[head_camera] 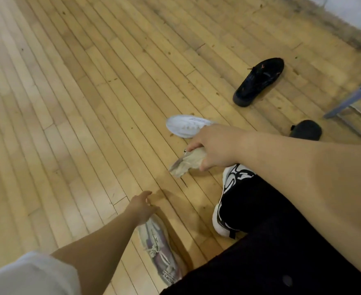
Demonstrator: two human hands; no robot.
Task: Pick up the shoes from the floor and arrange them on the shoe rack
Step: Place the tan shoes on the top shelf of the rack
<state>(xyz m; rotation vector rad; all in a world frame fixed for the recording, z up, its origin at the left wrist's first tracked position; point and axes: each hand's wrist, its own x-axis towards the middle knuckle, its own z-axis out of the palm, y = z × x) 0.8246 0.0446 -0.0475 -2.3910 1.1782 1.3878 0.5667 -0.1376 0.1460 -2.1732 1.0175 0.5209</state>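
Note:
My right hand (214, 145) is shut on a beige shoe (186, 163), lifting it sole-up just above the wooden floor (90, 103). My left hand (142, 206) grips the heel end of a pale grey-and-lilac sneaker (161, 250) at the bottom middle; its toe points toward me. A white sneaker (187, 126) lies on the floor just beyond my right hand. A black shoe (258, 81) lies farther off at the upper right. Another black shoe (306, 129) shows partly behind my right forearm. No shoe rack is in view.
My own foot in a white-and-black sneaker (228, 201) and black trouser leg (271, 241) fill the lower right. A grey-blue furniture leg (350, 96) slants in at the right edge. A pale wall base (345, 13) runs along the top right.

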